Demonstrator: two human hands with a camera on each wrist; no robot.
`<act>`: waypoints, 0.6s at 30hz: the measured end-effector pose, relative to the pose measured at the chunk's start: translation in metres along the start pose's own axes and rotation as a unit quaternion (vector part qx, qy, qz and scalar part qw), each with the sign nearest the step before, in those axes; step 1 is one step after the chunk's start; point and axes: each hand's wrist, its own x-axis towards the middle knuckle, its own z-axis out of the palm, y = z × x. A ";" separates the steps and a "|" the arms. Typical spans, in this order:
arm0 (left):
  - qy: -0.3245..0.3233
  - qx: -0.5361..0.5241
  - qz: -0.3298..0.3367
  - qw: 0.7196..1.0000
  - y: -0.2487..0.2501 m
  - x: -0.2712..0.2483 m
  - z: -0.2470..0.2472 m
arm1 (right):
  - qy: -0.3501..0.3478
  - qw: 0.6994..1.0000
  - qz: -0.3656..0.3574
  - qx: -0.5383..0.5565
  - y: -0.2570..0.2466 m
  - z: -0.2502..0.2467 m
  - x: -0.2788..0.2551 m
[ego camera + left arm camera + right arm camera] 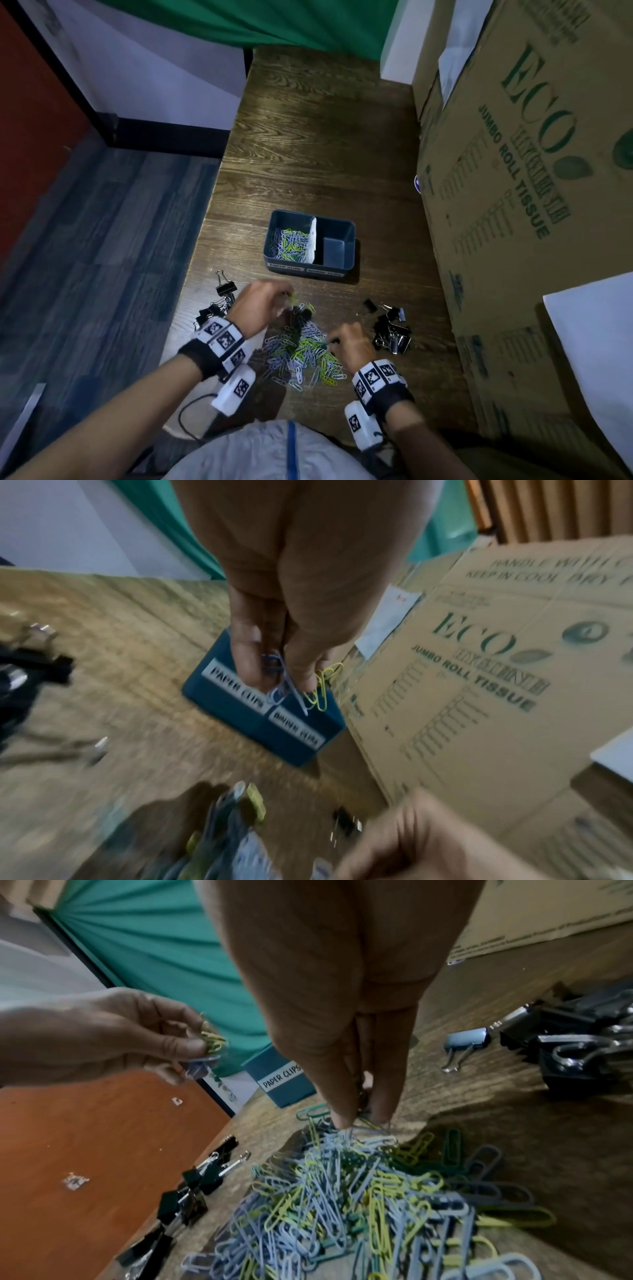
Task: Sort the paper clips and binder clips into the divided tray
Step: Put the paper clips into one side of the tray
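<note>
1. While the left hand (pixel 259 306) is raised just above the far edge of the pile of paper clips (pixel 303 349), its fingers and thumb are pinched together on a small bunch of paper clips (pixel 301 685), blue and yellow ones, hanging below the fingertips (pixel 251 666).
2. The right hand (pixel 347 344) is down on the near right part of the pile, fingertips (pixel 342 1115) drawn close together and dug into the top clips; it looks to be nipping a few, though exactly how many I cannot tell.
3. The pile lies loose on the wooden table (pixel 325 144), a tangle of blue, yellow and green wire, between the two wrists.
4. The divided tray (pixel 310 241) sits further along the table, beyond the hands and apart from the pile. Its left compartment already holds a layer of coloured paper clips; the right compartment shows its bare floor. Labels run along its near wall; the left one reads "PAPER CLIPS".
5. Black binder clips lie in two groups: one heap of binder clips (pixel 219 305) at the left table edge, just behind the left wrist, and another cluster of binder clips (pixel 392 330) just right of the right hand.
6. A large cardboard box (pixel 527 171) printed "ECO" and "JUMBO ROLL TISSUE" stands along the right side of the table.
</note>
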 end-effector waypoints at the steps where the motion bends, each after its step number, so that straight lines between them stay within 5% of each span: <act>1: 0.019 0.004 0.005 1.000 0.002 0.009 -0.009 | 0.000 1.000 -0.003 -0.002 -0.002 -0.005 -0.001; 11: 0.081 0.042 -0.035 0.995 0.016 0.108 -0.066 | -0.020 0.996 -0.083 0.009 -0.042 -0.076 -0.012; 18: 0.052 0.178 -0.043 0.982 -0.015 0.078 -0.025 | 0.088 0.983 -0.155 0.050 -0.092 -0.154 0.009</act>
